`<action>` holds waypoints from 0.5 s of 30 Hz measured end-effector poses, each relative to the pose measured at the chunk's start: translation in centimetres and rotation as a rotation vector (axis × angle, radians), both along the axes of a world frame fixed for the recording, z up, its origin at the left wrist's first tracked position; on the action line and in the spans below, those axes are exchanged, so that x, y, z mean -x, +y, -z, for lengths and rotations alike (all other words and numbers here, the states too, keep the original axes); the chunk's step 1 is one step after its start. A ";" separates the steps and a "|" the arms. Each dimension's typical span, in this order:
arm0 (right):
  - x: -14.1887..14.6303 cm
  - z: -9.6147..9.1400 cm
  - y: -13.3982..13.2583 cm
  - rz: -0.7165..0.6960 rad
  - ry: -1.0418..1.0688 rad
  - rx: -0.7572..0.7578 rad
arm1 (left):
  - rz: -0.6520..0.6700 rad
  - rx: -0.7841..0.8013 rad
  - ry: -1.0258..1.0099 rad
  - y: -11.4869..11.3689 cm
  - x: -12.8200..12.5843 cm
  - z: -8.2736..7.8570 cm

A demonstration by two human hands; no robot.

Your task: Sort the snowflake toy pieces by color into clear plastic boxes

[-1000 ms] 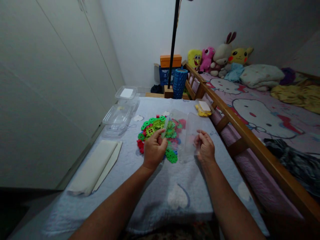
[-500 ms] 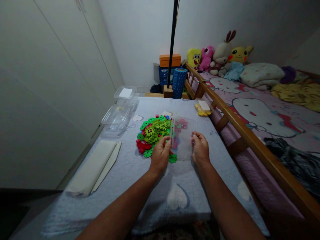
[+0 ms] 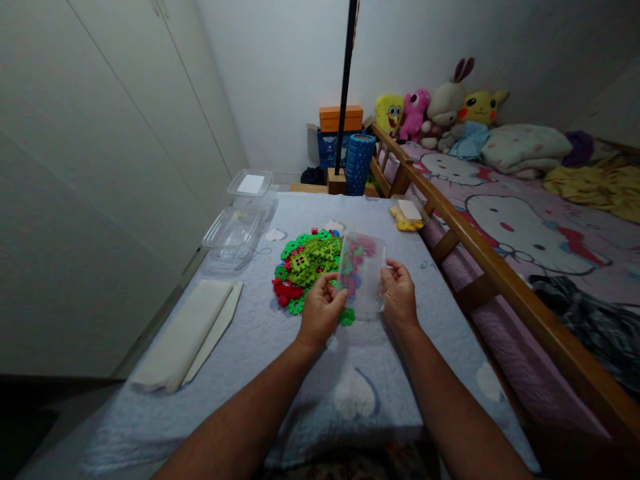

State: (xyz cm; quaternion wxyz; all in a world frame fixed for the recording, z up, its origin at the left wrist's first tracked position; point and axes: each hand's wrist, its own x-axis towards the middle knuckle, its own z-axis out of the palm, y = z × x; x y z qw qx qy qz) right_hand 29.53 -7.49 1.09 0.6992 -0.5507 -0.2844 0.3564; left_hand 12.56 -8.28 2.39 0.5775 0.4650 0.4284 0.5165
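Between my hands is a clear plastic container or lid [image 3: 369, 280], held tilted over the right part of a pile of toy pieces [image 3: 320, 260]. My left hand [image 3: 323, 307] grips its left edge, thumb in front. On the opposite edge, my right hand [image 3: 399, 293] pinches with thumb and fingers. Through the see-through plastic, red, blue and green pieces show blurred. The pile holds lime-green pieces on top, green flower-shaped discs around them, and red pieces at the left. Whether the plastic touches the pile I cannot tell.
Clear plastic boxes [image 3: 233, 230] stand at the table's left back, one bearing a white label [image 3: 251, 184]. Folded cream cloth or paper [image 3: 185, 333] lies at left. A small box of yellow pieces [image 3: 407, 217] sits back right. A wooden bed rail [image 3: 465, 253] borders the right side.
The clear plastic has turned slightly, its broad face now more toward me. My left thumb has come onto its front, and my right hand has shifted a little left.
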 end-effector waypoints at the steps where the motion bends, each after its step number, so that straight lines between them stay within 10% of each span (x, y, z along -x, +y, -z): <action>1: 0.1 -0.1 -0.1 -0.020 0.006 -0.017 | -0.012 0.005 -0.021 0.1 0.1 0.0; 15: 1.2 -1.3 -1.2 -0.389 -0.085 -0.003 | -0.176 -0.008 -0.121 1.5 1.7 0.1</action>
